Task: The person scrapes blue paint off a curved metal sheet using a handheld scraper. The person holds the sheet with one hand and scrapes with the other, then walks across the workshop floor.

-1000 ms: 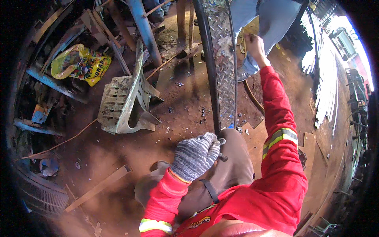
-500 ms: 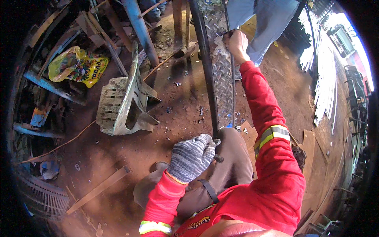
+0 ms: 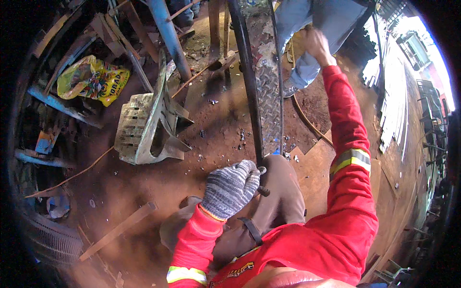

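Note:
My left hand [image 3: 230, 189] wears a grey striped knit glove and is closed above my knee. Dark, stubby ends of something [image 3: 263, 191] stick out beside its fingers; I cannot make out what it holds. Just past the glove is the near end of a long dark metal frame [image 3: 250, 81] carrying a patterned tread plate [image 3: 269, 96]. My bare right hand [image 3: 317, 45] is raised to the right of the plate, apart from it. Motion blurs its fingers, and it appears in front of another person's light blue trousers [image 3: 305, 69].
A worn plastic chair [image 3: 137, 127] lies tipped on the dirt floor at left. Behind it are a yellow plastic bag [image 3: 93, 81] and a blue post [image 3: 168, 36]. A wooden strip [image 3: 120, 230] lies at lower left. Pale metal lengths [image 3: 394, 96] are stacked at right.
My right hand has left the tread plate's edge and swung to the right and slightly up. My left hand has stayed nearly in place, still closed.

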{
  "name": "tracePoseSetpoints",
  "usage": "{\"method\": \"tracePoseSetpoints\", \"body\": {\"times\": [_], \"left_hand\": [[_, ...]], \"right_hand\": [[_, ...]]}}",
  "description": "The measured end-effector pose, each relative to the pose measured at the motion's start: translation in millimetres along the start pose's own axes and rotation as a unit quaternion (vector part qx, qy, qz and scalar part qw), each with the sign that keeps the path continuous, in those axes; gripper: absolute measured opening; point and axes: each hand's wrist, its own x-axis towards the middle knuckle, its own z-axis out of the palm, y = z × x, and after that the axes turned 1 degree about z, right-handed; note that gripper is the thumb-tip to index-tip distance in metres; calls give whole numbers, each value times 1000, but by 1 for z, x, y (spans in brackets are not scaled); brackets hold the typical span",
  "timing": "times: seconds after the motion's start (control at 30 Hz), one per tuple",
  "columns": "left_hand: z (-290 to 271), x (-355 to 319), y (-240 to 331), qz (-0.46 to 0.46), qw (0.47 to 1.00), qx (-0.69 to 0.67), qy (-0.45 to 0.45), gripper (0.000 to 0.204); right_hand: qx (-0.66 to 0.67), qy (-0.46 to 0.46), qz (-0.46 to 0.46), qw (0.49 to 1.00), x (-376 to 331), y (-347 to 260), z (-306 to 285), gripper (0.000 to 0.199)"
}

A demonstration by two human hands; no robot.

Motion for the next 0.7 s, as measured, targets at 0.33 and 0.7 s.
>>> {"method": "tracePoseSetpoints", "body": {"times": [0.33,0.7], "left_hand": [[6,-3,-2,21,999,-8,31,15],[8,-2,-4,32,999,-12,28,15]], "right_hand": [[147,99,-137,975,-38,-40,48,19],[-21,122,-233,965,-30,-49,49,17]]}}
